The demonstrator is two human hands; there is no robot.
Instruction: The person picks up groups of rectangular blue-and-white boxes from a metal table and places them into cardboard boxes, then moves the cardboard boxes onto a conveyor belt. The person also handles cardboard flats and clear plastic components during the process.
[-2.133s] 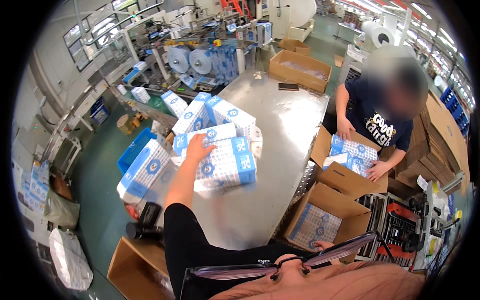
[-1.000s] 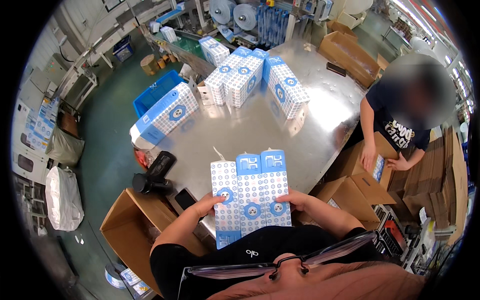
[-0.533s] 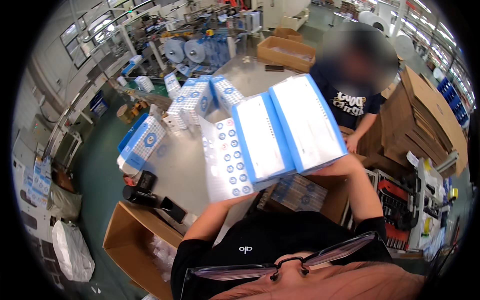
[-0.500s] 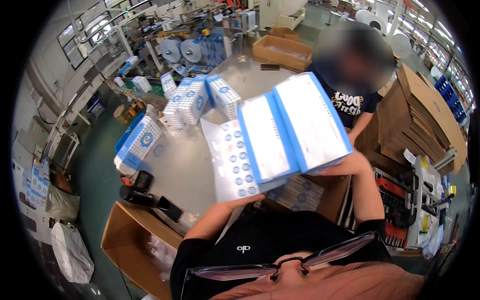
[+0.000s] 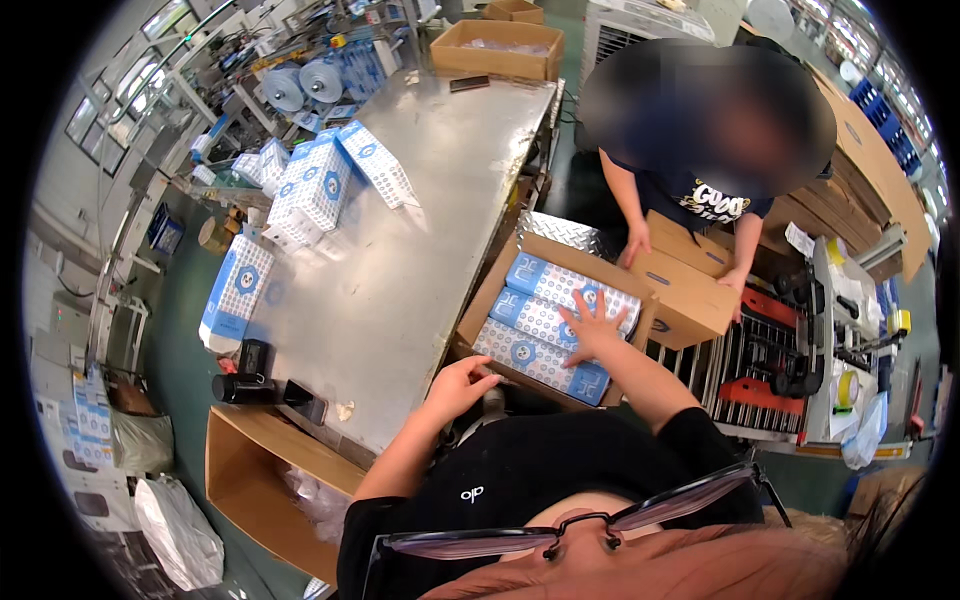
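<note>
Three blue and white packs (image 5: 540,318) lie side by side in an open carton (image 5: 585,262), directly under the right hand (image 5: 595,330), which rests on them palm down, fingers spread, grasping none. The left hand (image 5: 460,387) is released too, its fingers loosely bent, just beside the carton's near left corner; whether a fingertip touches the cardboard I cannot tell.

Beyond the right hand, a co-worker (image 5: 690,202) holds a box (image 5: 685,295) close by the carton's far right side, filling the space there. A tread plate (image 5: 560,232) sits past the carton's far edge. To the right of that hand run rollers (image 5: 700,392) with red parts (image 5: 768,308) among them.

From the left hand, a metal table (image 5: 390,260) stretches forward and left. On its far left side stand some cartridge-like blocks (image 5: 315,185) in the same print; nearer, well left of the hand, leans one more block (image 5: 238,285), with a black device (image 5: 243,387) in front. Lower left of that hand, a big box (image 5: 265,470) contains clear plastic (image 5: 318,505).

The right hand and forearm cover part of the packs, and whatever lies beneath these is hidden. The co-worker's head is blurred; glasses (image 5: 470,545) and hair block the lower edge. The far machine (image 5: 320,80) is too crowded to make out
</note>
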